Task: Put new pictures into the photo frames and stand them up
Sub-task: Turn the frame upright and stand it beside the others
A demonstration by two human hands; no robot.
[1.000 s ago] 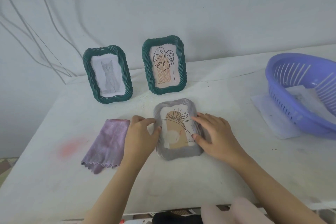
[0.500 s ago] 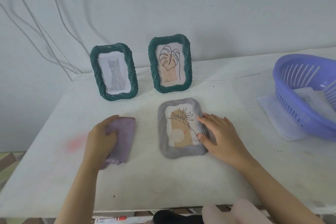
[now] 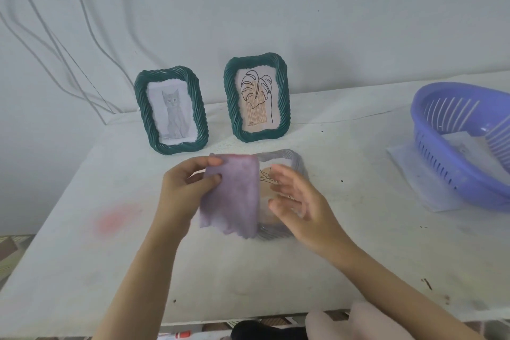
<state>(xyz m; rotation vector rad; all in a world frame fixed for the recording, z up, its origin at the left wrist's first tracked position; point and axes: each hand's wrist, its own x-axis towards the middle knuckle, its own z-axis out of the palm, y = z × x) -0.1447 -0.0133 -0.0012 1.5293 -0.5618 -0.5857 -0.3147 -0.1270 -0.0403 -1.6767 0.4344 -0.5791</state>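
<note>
Presently, the grey frame (image 3: 289,159) lies flat on the white table (image 3: 358,243), face up, and serves as the reference point for what follows. Its left half is covered by a purple cloth (image 3: 234,196), which hangs down over that side with its scalloped lower edge near the frame's bottom corner.

The left hand (image 3: 182,190), just left of the grey frame, is closed on the cloth: the thumb and fingers pinch its upper left corner, and the cloth drapes from that grip. Whether the cloth rests on the glass or hangs just above it cannot be determined.

The right hand (image 3: 298,199) is over the right half of the grey frame, fingers spread and loosely curved, palm turned toward the cloth. It holds nothing. It is blurred, and contact with the frame cannot be confirmed. Part of a line-drawn plant picture shows in the frame between the cloth and this hand.

Behind the grey frame, two green frames stand upright near the wall: the cat frame (image 3: 171,110) to the rear left, the leaf frame (image 3: 258,98) directly behind. They stand apart from each other.

Well to the right of the grey frame, a blue slotted basket (image 3: 452,146) sits on a sheet of paper (image 3: 408,165).
</note>
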